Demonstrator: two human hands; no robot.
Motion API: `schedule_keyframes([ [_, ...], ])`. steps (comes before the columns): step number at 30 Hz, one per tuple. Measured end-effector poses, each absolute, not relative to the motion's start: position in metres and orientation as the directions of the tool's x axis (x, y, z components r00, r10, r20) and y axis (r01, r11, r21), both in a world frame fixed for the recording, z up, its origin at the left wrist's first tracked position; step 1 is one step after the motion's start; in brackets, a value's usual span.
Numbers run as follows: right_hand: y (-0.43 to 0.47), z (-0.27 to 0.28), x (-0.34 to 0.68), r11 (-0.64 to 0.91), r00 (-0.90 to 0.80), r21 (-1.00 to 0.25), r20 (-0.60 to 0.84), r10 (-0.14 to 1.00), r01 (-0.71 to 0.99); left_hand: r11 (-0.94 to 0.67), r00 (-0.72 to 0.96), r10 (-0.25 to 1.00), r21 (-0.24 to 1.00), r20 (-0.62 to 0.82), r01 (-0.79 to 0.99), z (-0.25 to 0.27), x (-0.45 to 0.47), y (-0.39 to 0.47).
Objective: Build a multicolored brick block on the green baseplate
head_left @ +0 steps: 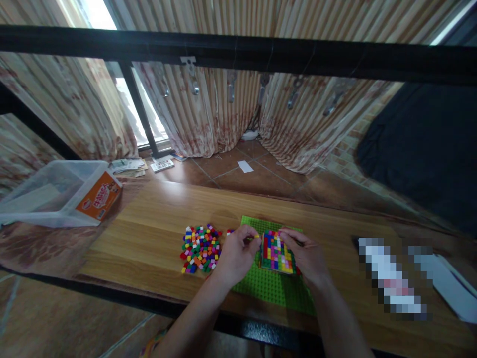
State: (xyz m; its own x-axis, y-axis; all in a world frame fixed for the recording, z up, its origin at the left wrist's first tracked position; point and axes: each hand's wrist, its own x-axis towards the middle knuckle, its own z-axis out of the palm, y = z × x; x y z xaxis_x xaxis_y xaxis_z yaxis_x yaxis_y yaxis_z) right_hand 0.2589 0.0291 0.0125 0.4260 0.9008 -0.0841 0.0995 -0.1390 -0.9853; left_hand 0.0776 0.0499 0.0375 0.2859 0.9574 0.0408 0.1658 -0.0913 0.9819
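Observation:
A multicoloured block of small toy bricks (276, 252) sits on a green studded baseplate (261, 288). My left hand (236, 251) is just left of the block, thumb and forefinger closed in a pinch. A small yellow brick (255, 236) shows at those fingertips. My right hand (307, 253) grips the block's right side, its forefinger and thumb at the upper right edge. Part of that side is hidden behind the fingers. To the left of my left hand lies a loose pile of mixed-colour bricks (201, 248).
The wooden tabletop (145, 233) carries all this. A clear plastic bin (67, 199) with an orange label stands at the left. A pixelated object (391, 278) and a pale flat item (445, 278) lie at the right. A dark metal bar (238, 52) with hooks crosses ahead, before curtains.

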Motion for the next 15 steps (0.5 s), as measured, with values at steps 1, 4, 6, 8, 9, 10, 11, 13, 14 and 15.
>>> schedule_keyframes([
  [1, 0.029, 0.013, 0.260, -0.145, 0.420, -0.983, -0.085, 0.903, 0.113, -0.094, 0.291, 0.956, 0.981, 0.042, 0.168, 0.037, 0.078, 0.050],
  [4, 0.028, 0.015, 0.261, -0.157, 0.407, -0.977, -0.084, 0.910, 0.148, -0.093, 0.290, 0.956, 0.981, 0.040, 0.168, 0.036, 0.078, 0.049],
  [6, 0.027, 0.018, 0.262, -0.148, 0.394, -0.975, -0.073, 0.916, 0.164, -0.090, 0.286, 0.957, 0.982, 0.038, 0.169, 0.035, 0.078, 0.049],
  [8, 0.027, 0.021, 0.261, -0.137, 0.391, -0.975, -0.059, 0.919, 0.175, -0.087, 0.284, 0.958, 0.982, 0.036, 0.170, 0.034, 0.078, 0.049],
  [9, 0.027, 0.022, 0.261, -0.137, 0.387, -0.974, -0.058, 0.920, 0.180, -0.085, 0.285, 0.958, 0.982, 0.034, 0.169, 0.033, 0.078, 0.049],
  [10, 0.027, 0.023, 0.260, -0.143, 0.381, -0.972, -0.062, 0.922, 0.187, -0.084, 0.285, 0.958, 0.983, 0.034, 0.165, 0.033, 0.078, 0.049],
  [11, 0.027, 0.024, 0.260, -0.149, 0.376, -0.969, -0.066, 0.924, 0.197, -0.085, 0.286, 0.958, 0.983, 0.037, 0.160, 0.032, 0.078, 0.049],
  [13, 0.027, 0.025, 0.260, -0.154, 0.362, -0.963, -0.065, 0.930, 0.221, -0.099, 0.288, 0.956, 0.984, 0.052, 0.150, 0.032, 0.079, 0.049],
  [14, 0.027, 0.025, 0.260, -0.153, 0.352, -0.960, -0.063, 0.934, 0.234, -0.110, 0.291, 0.955, 0.983, 0.063, 0.146, 0.032, 0.079, 0.049],
  [15, 0.027, 0.025, 0.260, -0.151, 0.344, -0.957, -0.059, 0.937, 0.248, -0.118, 0.299, 0.952, 0.983, 0.071, 0.142, 0.031, 0.080, 0.048],
])
